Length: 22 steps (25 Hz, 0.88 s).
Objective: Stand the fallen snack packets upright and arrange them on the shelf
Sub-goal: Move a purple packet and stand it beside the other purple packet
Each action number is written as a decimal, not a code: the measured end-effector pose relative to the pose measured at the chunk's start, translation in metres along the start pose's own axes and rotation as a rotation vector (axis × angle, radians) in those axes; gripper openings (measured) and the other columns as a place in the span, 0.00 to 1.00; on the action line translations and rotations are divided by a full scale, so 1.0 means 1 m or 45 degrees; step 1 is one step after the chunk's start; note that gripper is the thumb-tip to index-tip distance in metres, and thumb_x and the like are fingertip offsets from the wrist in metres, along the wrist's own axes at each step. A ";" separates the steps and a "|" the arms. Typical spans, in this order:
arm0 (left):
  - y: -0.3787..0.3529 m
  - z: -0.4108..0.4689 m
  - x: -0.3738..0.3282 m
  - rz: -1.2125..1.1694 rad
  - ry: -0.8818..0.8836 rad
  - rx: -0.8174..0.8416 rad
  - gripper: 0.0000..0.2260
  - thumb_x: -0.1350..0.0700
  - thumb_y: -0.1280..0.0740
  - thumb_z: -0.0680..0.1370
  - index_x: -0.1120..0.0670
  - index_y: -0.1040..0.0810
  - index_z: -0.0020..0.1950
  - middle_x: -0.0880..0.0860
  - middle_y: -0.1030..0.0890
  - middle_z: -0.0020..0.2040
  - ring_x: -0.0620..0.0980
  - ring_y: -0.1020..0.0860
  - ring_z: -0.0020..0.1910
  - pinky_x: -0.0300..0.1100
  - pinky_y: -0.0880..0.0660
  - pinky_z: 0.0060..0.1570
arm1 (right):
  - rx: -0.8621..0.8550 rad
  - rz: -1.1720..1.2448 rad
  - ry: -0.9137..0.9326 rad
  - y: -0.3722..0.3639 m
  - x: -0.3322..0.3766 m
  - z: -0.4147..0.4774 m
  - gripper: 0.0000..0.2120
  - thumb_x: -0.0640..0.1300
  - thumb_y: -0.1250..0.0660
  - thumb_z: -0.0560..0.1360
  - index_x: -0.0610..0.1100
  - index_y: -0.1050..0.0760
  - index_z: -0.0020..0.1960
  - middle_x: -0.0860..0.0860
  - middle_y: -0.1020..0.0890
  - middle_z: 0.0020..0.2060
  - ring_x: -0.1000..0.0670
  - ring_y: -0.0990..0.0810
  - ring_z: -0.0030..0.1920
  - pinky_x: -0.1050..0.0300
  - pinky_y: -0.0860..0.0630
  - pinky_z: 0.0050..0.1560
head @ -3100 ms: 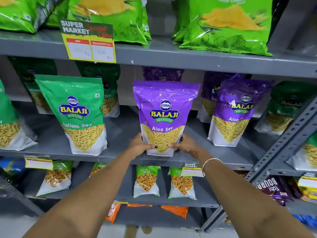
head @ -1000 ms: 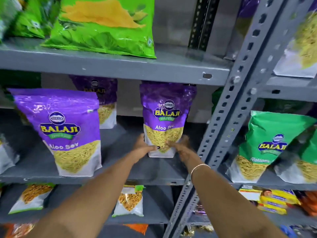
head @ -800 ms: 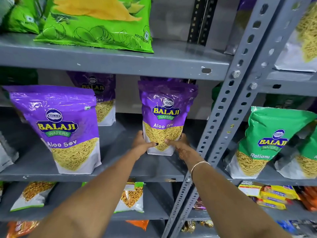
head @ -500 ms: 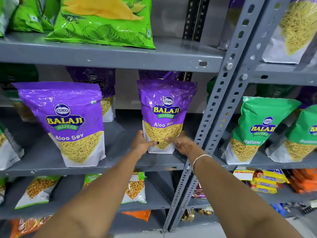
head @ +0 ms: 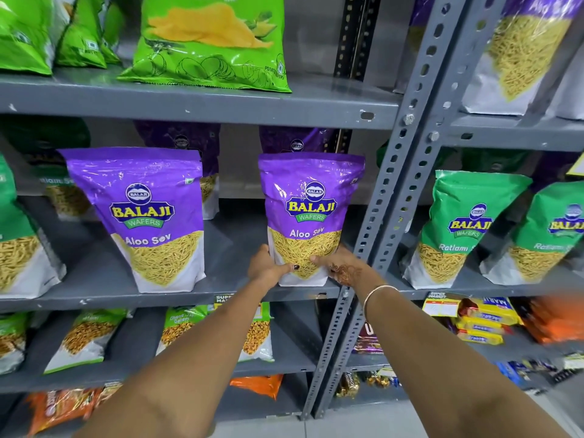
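A purple Aloo Sev packet (head: 308,197) stands upright near the front edge of the grey middle shelf (head: 94,279), close to the slotted upright post. My left hand (head: 268,267) grips its lower left corner and my right hand (head: 339,263) grips its lower right corner. A second purple Aloo Sev packet (head: 151,213) stands upright to the left. Two more purple packets (head: 189,143) stand in shadow behind them.
A grey slotted post (head: 407,147) rises just right of the held packet. Green Ratlami Sev packets (head: 464,229) stand in the bay to the right. Green chip bags (head: 208,42) sit on the shelf above. Smaller packets (head: 85,336) fill the shelf below.
I let go of the first purple packet and moved right to this one. Over the last second both hands closed on its bottom corners and brought it forward, upright, on the shelf.
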State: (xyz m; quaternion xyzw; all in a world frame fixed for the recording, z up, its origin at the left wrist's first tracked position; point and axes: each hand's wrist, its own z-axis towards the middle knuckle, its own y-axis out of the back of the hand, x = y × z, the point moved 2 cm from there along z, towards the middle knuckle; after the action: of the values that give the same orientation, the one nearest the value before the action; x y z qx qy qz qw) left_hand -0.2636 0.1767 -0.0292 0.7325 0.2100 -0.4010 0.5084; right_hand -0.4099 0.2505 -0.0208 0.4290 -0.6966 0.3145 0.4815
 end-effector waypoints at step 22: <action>0.000 0.000 -0.001 -0.035 0.032 0.001 0.26 0.54 0.24 0.67 0.60 0.29 0.59 0.58 0.22 0.61 0.58 0.24 0.60 0.51 0.25 0.58 | -0.147 -0.183 -0.072 0.000 -0.004 0.004 0.25 0.36 0.27 0.68 0.34 0.30 0.63 0.40 0.22 0.62 0.40 0.25 0.64 0.42 0.31 0.68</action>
State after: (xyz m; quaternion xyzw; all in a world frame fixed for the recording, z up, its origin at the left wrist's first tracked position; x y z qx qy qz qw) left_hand -0.2638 0.1763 -0.0286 0.7347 0.2263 -0.3988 0.5000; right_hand -0.4113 0.2479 -0.0258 0.4582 -0.6943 0.2260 0.5069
